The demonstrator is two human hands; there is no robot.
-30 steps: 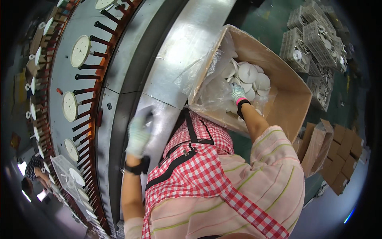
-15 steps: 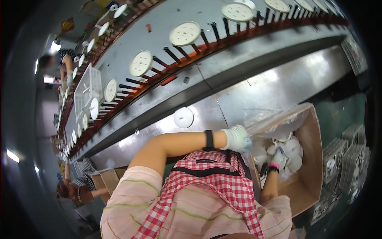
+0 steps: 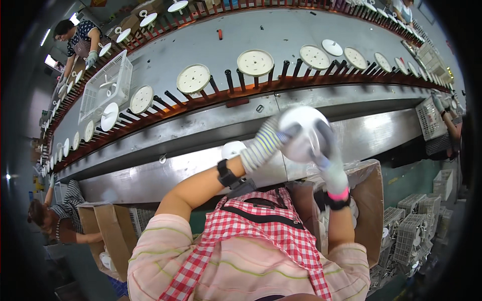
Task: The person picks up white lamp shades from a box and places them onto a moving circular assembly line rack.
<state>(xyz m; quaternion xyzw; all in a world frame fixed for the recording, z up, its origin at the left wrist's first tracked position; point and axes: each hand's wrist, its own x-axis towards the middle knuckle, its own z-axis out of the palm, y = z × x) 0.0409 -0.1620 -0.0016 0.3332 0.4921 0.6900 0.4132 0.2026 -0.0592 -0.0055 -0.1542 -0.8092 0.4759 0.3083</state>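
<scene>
Above the steel bench I hold a round white disc (image 3: 297,119) with a loop-like stem on its face, blurred by motion. My left hand (image 3: 265,144), in a striped glove, grips the disc's left side with the fingers over its face. The gloved right hand (image 3: 331,160), with a pink band at the wrist, closes on its right side near the stem. Another white disc (image 3: 233,148) lies on the bench behind my left wrist, partly covered by it. An open cardboard box (image 3: 374,200) at my right has white pieces inside, mostly hidden by my right arm.
Beyond the bench runs a curved conveyor (image 3: 226,95) of dark upright pegs, several carrying white discs. A clear plastic basket (image 3: 106,85) stands past it at the left. Co-workers sit left and right. Stacked wire baskets (image 3: 414,231) fill the floor at the right.
My right hand has come up out of the box with a white disc, and my left hand has moved from the box's edge to take hold of it too. The view has swung right.
</scene>
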